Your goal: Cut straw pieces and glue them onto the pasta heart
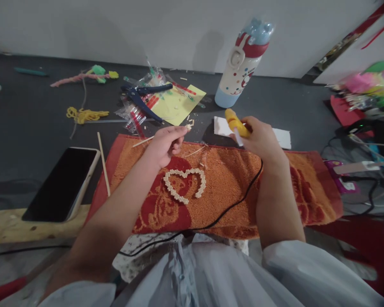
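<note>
Between the thumb and fingertips of my left hand (167,144) is a small cream-coloured piece (188,127), too small to name surely. My right hand (260,135) is wrapped round a yellow glue gun (237,123), held above a white strip (222,126); its black cord (230,209) runs down across the towel. Below and between my hands, a heart outline made of small cream pieces (170,188) lies on the orange and red towel (230,175). The heart has a gap at its lower right. A thin pale stick (143,141) lies by my left hand.
A bottle (238,68) stands at the back. Blue pliers (144,101) lie on plastic packets beside yellow paper (179,104). A phone (62,183) and another stick (103,164) are at left, with yellow yarn (87,115) behind. Cables and a purple power strip (341,177) sit at right.
</note>
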Demonstrator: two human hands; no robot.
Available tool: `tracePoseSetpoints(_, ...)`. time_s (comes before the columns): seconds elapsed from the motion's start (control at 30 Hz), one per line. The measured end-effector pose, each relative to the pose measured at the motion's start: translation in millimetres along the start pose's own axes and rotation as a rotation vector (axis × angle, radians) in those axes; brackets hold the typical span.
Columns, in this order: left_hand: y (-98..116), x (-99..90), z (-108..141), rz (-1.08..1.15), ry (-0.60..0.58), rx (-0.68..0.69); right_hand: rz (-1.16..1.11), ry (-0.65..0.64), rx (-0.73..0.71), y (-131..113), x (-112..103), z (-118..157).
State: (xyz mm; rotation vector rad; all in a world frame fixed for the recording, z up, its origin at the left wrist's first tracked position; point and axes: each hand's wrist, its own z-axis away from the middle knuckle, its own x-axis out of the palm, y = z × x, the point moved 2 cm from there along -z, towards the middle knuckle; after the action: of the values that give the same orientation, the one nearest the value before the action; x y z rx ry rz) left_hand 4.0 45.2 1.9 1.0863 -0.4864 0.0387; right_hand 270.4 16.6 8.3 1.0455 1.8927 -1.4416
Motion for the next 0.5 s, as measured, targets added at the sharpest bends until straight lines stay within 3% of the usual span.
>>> tracePoseSetpoints(0.27, -4, 4.1, 4, -0.099, -0.069, -0.13, 0.351, -0.123, -0.011, 14, 11, -1)
tracePoseSetpoints(0.5, -2, 6.2, 4, -0.242, -0.001, -0.148, 0.284, -0.11, 0.008, 4, 2, 1)
